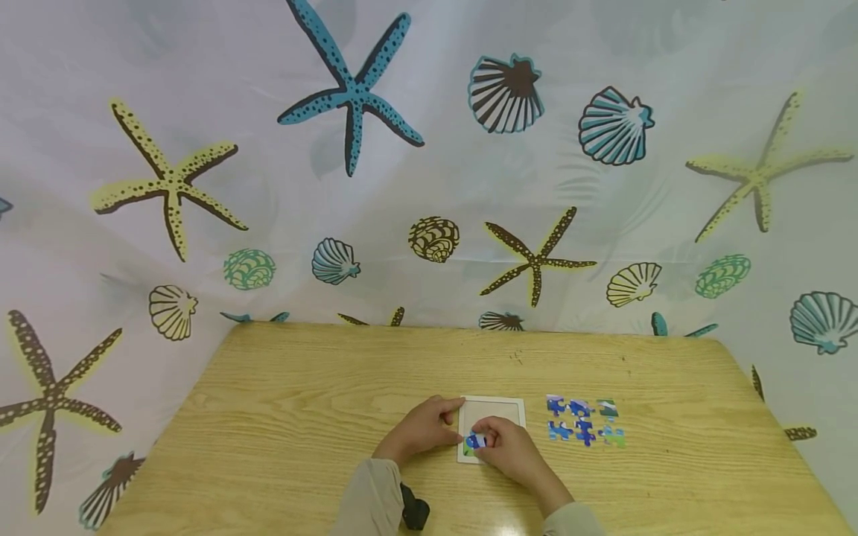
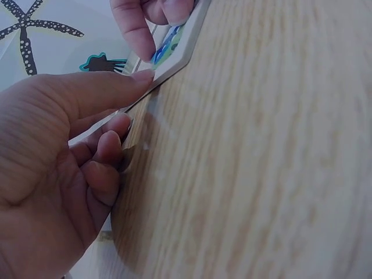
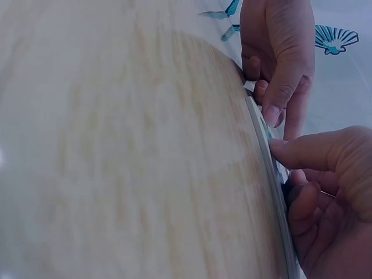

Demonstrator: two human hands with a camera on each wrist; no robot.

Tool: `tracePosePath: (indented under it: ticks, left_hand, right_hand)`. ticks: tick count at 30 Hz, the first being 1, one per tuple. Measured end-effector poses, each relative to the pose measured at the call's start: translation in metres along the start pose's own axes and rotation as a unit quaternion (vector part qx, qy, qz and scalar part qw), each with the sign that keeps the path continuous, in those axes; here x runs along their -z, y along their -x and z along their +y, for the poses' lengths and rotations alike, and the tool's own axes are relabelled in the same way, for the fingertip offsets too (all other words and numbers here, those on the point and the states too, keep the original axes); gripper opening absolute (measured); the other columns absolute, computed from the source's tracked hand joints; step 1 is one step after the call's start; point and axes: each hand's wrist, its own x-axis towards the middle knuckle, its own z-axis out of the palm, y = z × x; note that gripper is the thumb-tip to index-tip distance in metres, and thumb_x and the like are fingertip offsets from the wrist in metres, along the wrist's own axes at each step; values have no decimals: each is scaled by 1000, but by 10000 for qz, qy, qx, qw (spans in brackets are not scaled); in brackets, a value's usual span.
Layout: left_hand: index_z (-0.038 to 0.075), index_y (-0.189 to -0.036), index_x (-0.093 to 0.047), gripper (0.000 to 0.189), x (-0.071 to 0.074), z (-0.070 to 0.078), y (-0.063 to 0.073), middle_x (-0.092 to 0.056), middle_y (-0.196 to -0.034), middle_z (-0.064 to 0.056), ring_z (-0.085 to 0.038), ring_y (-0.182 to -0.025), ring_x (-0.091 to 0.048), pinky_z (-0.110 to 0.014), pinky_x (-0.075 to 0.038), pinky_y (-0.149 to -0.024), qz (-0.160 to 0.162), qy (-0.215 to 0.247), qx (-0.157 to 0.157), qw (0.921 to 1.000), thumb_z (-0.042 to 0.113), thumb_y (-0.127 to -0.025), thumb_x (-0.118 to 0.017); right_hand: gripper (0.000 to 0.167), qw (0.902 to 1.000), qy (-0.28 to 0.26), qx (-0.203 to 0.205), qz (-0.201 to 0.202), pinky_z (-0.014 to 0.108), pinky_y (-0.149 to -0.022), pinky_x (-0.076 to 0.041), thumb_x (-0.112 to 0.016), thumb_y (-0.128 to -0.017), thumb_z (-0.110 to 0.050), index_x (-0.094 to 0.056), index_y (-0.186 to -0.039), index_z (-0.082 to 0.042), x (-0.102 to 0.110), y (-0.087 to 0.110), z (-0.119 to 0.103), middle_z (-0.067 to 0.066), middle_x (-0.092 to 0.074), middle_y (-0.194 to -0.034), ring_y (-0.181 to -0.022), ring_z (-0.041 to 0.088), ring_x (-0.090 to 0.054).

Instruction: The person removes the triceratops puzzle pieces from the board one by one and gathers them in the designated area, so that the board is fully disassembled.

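Note:
A shallow square puzzle tray (image 1: 492, 400) with a white rim lies on the table in the head view. Blue, white and green jigsaw pieces (image 1: 472, 442) show in its lower left corner; fingers hide how many. My left hand (image 1: 425, 428) rests against the tray's left side, thumb and forefinger stretched out to touch the rim. In the left wrist view, the left thumb (image 2: 125, 84) presses by the tray corner, other fingers loosely bent. My right hand (image 1: 511, 450) reaches over the tray and pinches a jigsaw piece between thumb and forefinger, low over that corner.
Several loose jigsaw pieces (image 1: 583, 432) lie in two rows on the wooden table (image 1: 302, 394), right of the tray. A patterned sheet (image 1: 402, 193) hangs along the table's far edge and sides. A black strap-like item (image 1: 415, 510) sits by the left sleeve.

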Motion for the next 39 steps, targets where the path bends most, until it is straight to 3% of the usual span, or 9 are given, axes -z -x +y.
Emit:
tracePosePath:
  ticks: [15,23,32,39]
  left_hand:
    - [5,-138,-49,65,-1,-3,-2,-44,-83,-1,-14,-72,-38,-25,-32,-62,9,-82,64,9999,11,-79,-76]
    - [4,-138,-49,66,-1,-3,-2,-45,-83,-3,-14,-72,-38,-25,-32,-63,18,-62,-7,10000,11,-79,-76]
    - [3,-138,-49,65,-1,-2,-1,-44,-83,-3,-14,-72,-38,-26,-32,-64,34,-82,-16,10000,11,-79,-76]
    - [2,-137,-50,64,-3,-3,-1,-44,-84,-3,-14,-72,-38,-25,-32,-63,56,-105,10,9999,9,-79,-76]
  right_hand:
    - [28,9991,-17,-101,402,23,-59,-36,-72,-76,0,-59,-99,-10,-5,1,1,1,-52,-81,-65,11,-43]
    - [19,9938,-754,-198,794,22,-63,-42,-68,-79,3,-62,-95,-7,-10,1,5,2,-58,-81,-71,13,-49]
    - [14,9820,-1544,-602,903,20,-63,-44,-67,-84,-2,-65,-98,0,-6,2,4,3,-62,-82,-74,13,-53]
    - [21,9580,-2450,-1098,1006,18,-47,-35,-67,-86,-8,-62,-105,1,9,10,5,3,-61,-81,-56,7,-43]
